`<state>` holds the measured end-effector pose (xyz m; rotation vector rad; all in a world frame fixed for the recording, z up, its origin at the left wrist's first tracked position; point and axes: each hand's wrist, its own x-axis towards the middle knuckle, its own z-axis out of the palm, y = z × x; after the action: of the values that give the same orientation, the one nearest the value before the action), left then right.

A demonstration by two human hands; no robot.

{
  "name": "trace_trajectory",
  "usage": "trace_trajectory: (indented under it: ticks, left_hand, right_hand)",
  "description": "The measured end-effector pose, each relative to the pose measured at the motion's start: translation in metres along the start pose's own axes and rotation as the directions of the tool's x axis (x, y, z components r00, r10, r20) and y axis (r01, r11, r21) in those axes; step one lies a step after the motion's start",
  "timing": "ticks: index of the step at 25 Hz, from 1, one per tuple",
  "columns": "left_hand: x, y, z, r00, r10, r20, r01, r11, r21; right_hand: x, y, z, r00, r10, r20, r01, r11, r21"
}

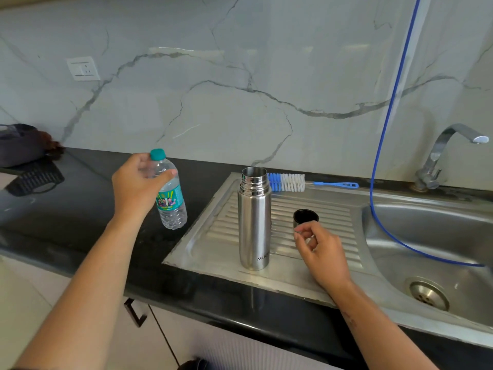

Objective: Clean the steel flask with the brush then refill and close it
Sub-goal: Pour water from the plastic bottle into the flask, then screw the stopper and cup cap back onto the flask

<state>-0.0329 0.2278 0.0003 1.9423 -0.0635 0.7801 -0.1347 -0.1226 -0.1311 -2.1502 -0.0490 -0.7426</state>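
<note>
The left hand [136, 182] grips a capped plastic water bottle [170, 198], tilted above the black counter [80, 209]. The open steel flask [254, 220] stands upright on the drainboard [213, 236] — a swinging bottle could topple it. Behind lies the brush [288, 182]. The right hand [320, 249], fingers loosely curled and holding nothing, hovers by the cap [305, 217] — it might nudge it toward the sink [440, 236].

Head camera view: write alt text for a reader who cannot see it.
An open steel flask stands on a sink drainboard while the left hand grips a capped plastic water bottle and the right hand reaches by the flask's cap. A blue-and-white bottle brush lies behind the flask.
</note>
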Motion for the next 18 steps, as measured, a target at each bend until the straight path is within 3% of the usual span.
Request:
trace_trajectory:
  ticks: [7,18]
  left_hand:
    - [0.012,-0.024,0.021,0.997,-0.082,0.005,0.082,0.996,0.034]
    - [0.008,-0.024,0.019,0.996,-0.091,0.019,0.09,0.993,0.07]
  right_hand:
    - [0.001,-0.002,0.0,1.0,0.0,0.02,0.0,1.0,-0.007]
    - [0.0,-0.002,0.0,0.999,0.036,0.037,-0.036,0.999,-0.009]
